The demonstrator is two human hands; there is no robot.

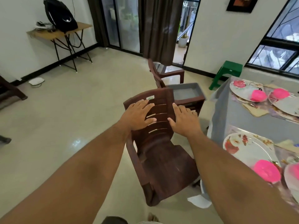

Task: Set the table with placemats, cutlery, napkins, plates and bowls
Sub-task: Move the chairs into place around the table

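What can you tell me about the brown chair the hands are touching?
The chair is dark brown and looks like moulded plastic, with armrests and a backrest cut by sideways slots. A small green and white sticker sits near the top of the back. It stands on the pale floor beside the table. The left hand lies flat on the back with straight fingers, and the right hand rests on the back's right edge.

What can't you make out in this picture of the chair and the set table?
Head view only:
- Table: its right part is cut off by the frame edge, so the full setting is unseen.
- Cutlery: too small and blurred to identify.
- Right hand: its fingertips lie behind the chair back.
- Label on the chair back: too small to read.
- Left hand lies flat, fully visible.
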